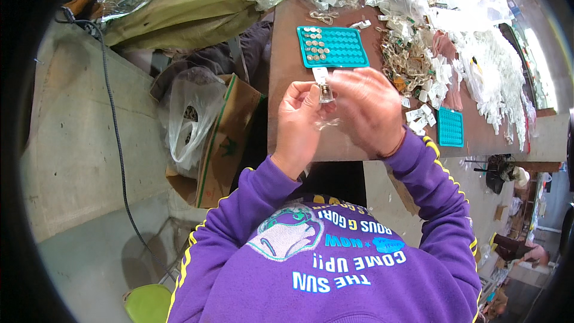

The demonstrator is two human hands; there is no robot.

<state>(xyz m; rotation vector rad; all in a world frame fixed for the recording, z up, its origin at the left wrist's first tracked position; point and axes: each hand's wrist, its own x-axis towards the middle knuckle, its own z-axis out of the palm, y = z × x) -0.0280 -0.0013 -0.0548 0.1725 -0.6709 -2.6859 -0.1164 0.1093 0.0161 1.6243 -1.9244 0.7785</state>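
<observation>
My left hand pinches a small clear packet with a white top between thumb and fingers. Something small and brassy shows inside the packet. Close against it on the right is my right hand, smeared by motion, so its fingers cannot be made out. Just beyond both hands lies a teal tray with rows of hollows. Round silvery discs fill several hollows on its left side.
A second teal tray and small white-topped pieces lie to the right on the brown table. Heaps of small packets and white plastic spread behind. At left, a cardboard box stands beside the table.
</observation>
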